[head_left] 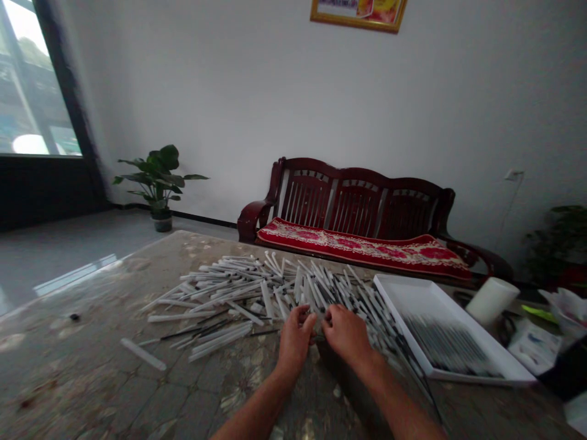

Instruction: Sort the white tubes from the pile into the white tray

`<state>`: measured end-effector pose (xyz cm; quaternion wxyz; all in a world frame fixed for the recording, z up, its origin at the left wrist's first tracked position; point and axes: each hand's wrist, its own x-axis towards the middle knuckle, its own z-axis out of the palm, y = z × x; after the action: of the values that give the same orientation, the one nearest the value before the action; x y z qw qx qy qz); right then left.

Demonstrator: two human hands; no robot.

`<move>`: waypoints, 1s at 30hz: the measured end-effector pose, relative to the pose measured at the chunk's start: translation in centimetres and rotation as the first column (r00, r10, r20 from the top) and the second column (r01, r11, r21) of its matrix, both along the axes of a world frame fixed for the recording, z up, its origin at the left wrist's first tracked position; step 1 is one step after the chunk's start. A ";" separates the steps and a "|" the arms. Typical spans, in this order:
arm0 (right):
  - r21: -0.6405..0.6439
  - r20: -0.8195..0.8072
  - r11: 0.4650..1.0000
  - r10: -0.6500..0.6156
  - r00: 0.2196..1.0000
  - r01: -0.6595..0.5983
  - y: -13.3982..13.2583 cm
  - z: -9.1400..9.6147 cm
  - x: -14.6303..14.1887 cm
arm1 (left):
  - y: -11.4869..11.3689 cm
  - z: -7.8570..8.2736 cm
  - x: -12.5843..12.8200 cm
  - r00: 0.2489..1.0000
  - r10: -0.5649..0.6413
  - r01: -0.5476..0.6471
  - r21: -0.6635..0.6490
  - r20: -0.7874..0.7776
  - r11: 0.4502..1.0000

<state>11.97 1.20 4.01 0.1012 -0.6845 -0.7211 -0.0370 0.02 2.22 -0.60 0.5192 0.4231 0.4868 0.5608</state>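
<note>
My left hand (298, 333) and my right hand (345, 330) are close together at the near edge of a heap of slim white tubes (229, 284). The fingers of both are curled in, thumbs toward each other. Anything pinched between them is too blurred and covered to name. Thin black rods (195, 330) lie among the tubes, some partly inside or beside them. One white tube (143, 354) lies apart at the left. To the right of my hands, a white shallow box (431, 293) holds a row of slim, dark-and-pale sticks (452, 345).
A patterned cloth (101, 373) covers the table, with a small black piece (74, 317) on it. Beyond the box are a white roll (493, 300) and a small white packet (534, 347). A dark red wooden bench (355, 208) stands behind the table, a potted plant (160, 177) farther left.
</note>
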 end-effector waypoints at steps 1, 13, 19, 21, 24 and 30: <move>0.016 -0.003 0.999 0.047 0.999 -0.047 -0.9 -0.1 0.1 | -0.1 -0.1 0.1 0.998 -0.026 0.027 0.020 -0.054 0.999; -0.048 -0.151 0.980 -0.196 0.969 0.191 -0.8 -1.2 6.7 | -0.1 -0.3 0.8 0.984 -0.042 0.059 -0.096 0.172 0.994; -0.101 0.060 0.970 -0.216 0.975 0.221 0.1 -1.3 6.3 | 0.0 -0.2 0.5 0.979 -0.014 0.033 -0.086 0.204 0.996; -0.101 0.094 0.970 -0.214 0.972 0.223 0.2 -1.2 6.3 | 0.0 -0.2 0.5 0.976 -0.009 0.030 -0.093 0.216 0.995; -0.083 0.111 0.973 -0.204 0.973 0.214 -0.2 -1.3 6.6 | 0.0 -0.2 0.6 0.973 -0.004 0.027 -0.100 0.229 0.995; -0.009 0.068 0.976 -0.217 0.974 0.218 -1.3 -1.7 7.1 | 0.0 -0.1 0.7 0.974 0.012 0.016 -0.117 0.228 0.993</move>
<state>19.09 -0.05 2.26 0.0668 -0.7583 -0.6452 -0.0649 0.74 2.20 -0.66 0.5965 0.3248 0.4557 0.5754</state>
